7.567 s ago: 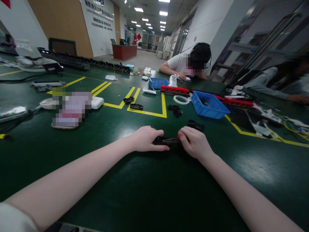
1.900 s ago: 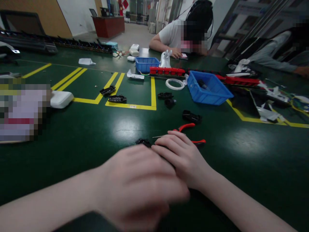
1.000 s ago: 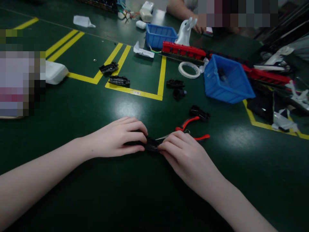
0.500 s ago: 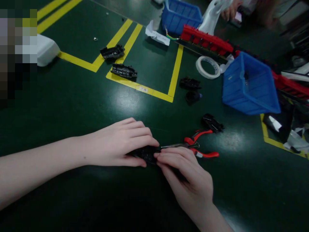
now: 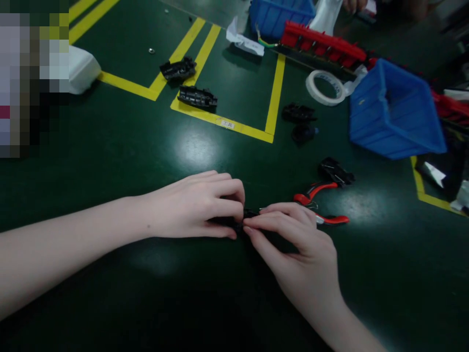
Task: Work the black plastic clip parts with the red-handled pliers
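Between my hands, low on the green table, lies a black plastic part [image 5: 251,213], mostly covered by fingers. My left hand [image 5: 210,205] grips it from the left, its fingers curled over the top and the thumb along the near side. From the right, my right hand [image 5: 298,239] pinches at the part's end with thumb and fingertips; whether a smaller piece sits in that pinch cannot be made out. Just beyond the right hand rest red-handled pliers [image 5: 331,220], their jaws mostly hidden behind the fingers. A black plastic shell [image 5: 336,172] lies close behind the pliers' handles.
Several more black shells [image 5: 198,97] lie farther back near yellow tape lines. A roll of white tape [image 5: 325,88], a blue bin [image 5: 395,112] and a red rack [image 5: 322,41] stand at back right. A white housing [image 5: 82,71] is at left; another person's hand [image 5: 353,5] shows at top.
The view has shifted, so the table items sit higher and farther right. My left fingers have bent more and now cover more of the black part; my right hand stays pinched at its end.
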